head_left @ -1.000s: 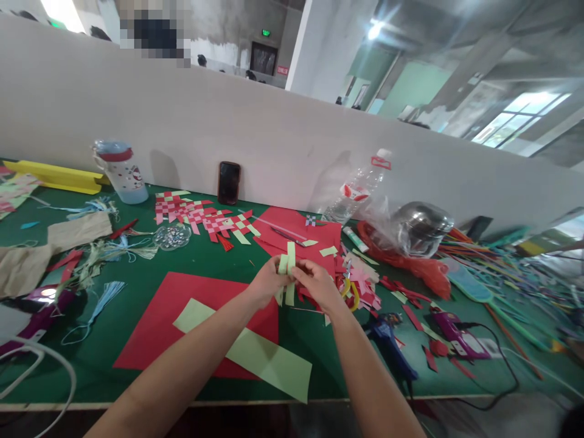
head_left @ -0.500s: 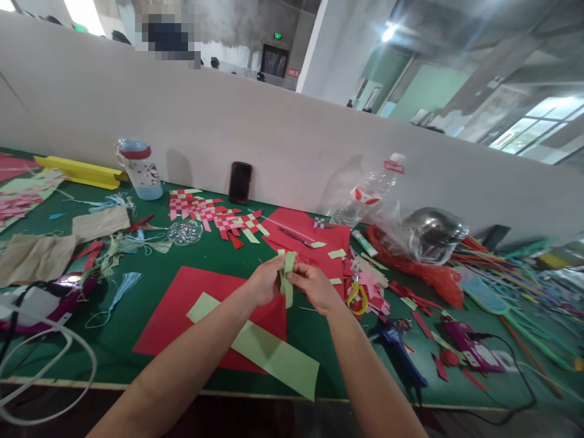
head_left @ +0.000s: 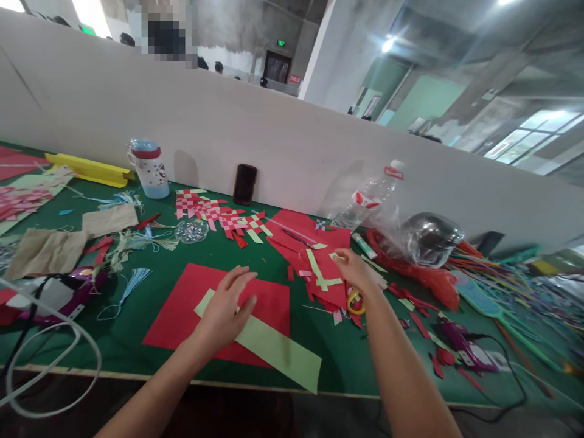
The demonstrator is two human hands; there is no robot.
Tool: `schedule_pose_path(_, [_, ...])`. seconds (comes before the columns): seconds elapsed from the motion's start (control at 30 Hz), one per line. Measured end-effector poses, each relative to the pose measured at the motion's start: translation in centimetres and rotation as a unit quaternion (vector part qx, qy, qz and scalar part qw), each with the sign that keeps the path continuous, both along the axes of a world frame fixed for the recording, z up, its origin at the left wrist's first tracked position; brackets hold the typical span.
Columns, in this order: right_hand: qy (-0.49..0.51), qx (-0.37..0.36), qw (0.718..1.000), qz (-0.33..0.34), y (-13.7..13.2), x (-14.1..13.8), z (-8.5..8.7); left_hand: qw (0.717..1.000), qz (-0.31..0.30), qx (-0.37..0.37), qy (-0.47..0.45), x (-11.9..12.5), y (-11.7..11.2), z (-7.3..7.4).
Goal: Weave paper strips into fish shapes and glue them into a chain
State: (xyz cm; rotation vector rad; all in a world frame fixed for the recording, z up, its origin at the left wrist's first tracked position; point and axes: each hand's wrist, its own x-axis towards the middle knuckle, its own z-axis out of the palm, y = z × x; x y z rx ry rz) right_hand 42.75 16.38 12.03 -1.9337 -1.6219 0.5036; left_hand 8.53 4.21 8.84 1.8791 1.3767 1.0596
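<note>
My left hand (head_left: 228, 307) hovers with fingers apart over a red paper sheet (head_left: 176, 310) and a long light-green paper strip (head_left: 283, 353) lying across it. Nothing is in that hand. To the right, my right hand (head_left: 354, 267) has its thumb and fingertips closed on a small light-green paper piece (head_left: 334, 256), mostly covered by the fingers. Beside it, light-green folded paper strips (head_left: 318, 271) rest on stacked red paper (head_left: 292, 234). Yellow-handled scissors (head_left: 356, 302) lie partly under my right wrist.
Woven paper pieces (head_left: 214, 213), a dish of beads (head_left: 191, 231) and a phone (head_left: 245, 184) are farther back. A cup (head_left: 150, 170) and a plastic bottle (head_left: 367, 198) stand by the partition. Glue guns (head_left: 465, 347) and cables lie at both sides.
My hands have separated. The light-green strips they held now lie on the red paper. My left hand opened and moved left; my right hand moved right to a small green piece.
</note>
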Motion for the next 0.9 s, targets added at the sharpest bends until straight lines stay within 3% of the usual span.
schedule_pose_path(0.13, [-0.017,0.060,0.998,0.029,-5.1,-0.9,0.3,0.977,0.040,0.133,0.163,-3.7,-2.3,-2.7])
schedule_pose_path(0.3, [-0.025,0.069,0.987,0.140,-13.9,-5.8,-1.7,0.942,0.056,0.142,0.299,-7.2,-4.5,-4.2])
schedule_pose_path(0.43, [-0.148,0.105,0.939,0.291,-18.7,-8.8,-4.2,0.926,0.055,0.134,0.350,-8.4,-5.6,-4.2])
schedule_pose_path(0.53, [-0.213,0.113,0.915,0.325,-20.0,-9.5,-5.9,0.920,0.053,0.125,0.367,-8.7,-5.8,-4.1])
schedule_pose_path(0.7, [-0.256,0.124,0.889,0.360,-20.1,-9.2,-8.2,0.922,0.012,0.124,0.367,-8.0,-5.8,-3.9])
schedule_pose_path(0.9, [-0.253,0.145,0.883,0.369,-19.0,-9.7,-8.8,0.929,-0.072,0.130,0.340,-7.3,-6.9,-5.0])
